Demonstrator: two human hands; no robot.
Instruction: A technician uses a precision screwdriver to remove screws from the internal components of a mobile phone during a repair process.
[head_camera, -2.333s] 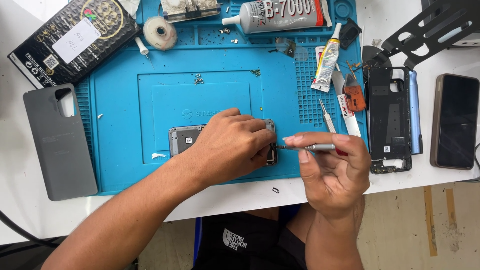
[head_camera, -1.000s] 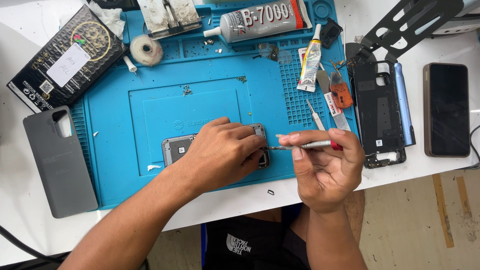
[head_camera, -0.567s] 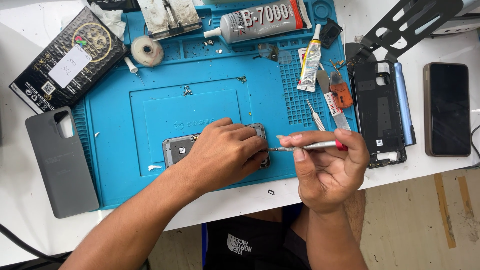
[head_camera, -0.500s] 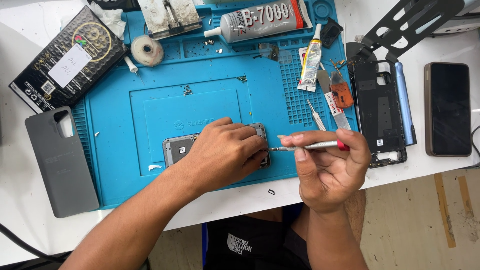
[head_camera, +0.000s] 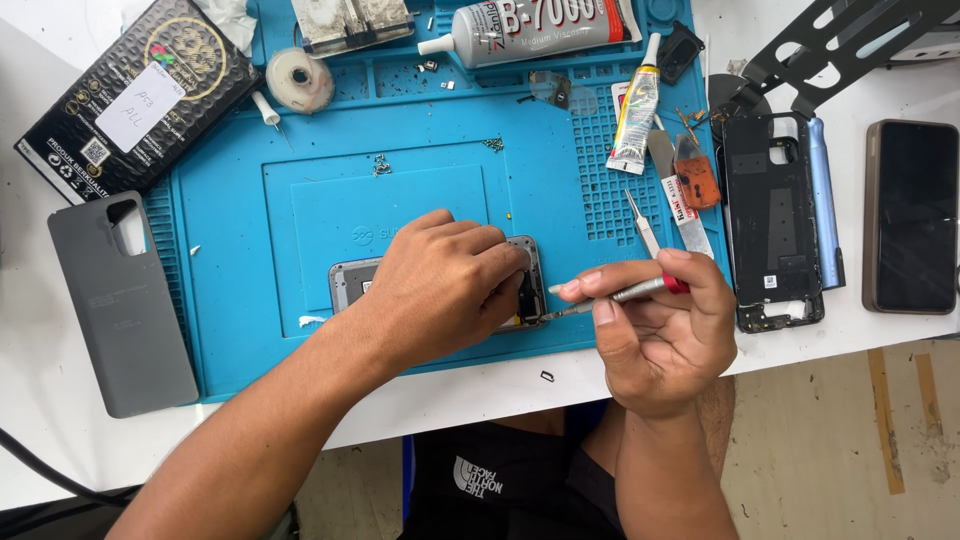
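Big blue work mat covers most of the white table. At 9 o'clock on the table there's a grey back cover, and at 3 o'clock a bare phone frame. Dead centre on the mat sits the opened phone, pinned under the left hand, fingers pressed together on top. The right hand, at 4 o'clock, pinches a small screwdriver between thumb and fingertips, tip touching the phone's right end.

Your left hand and right hand bare, no gloves, rings or watch, your forearms unsleeved, your dark garment with small white printed logo, short trimmed fingernails.
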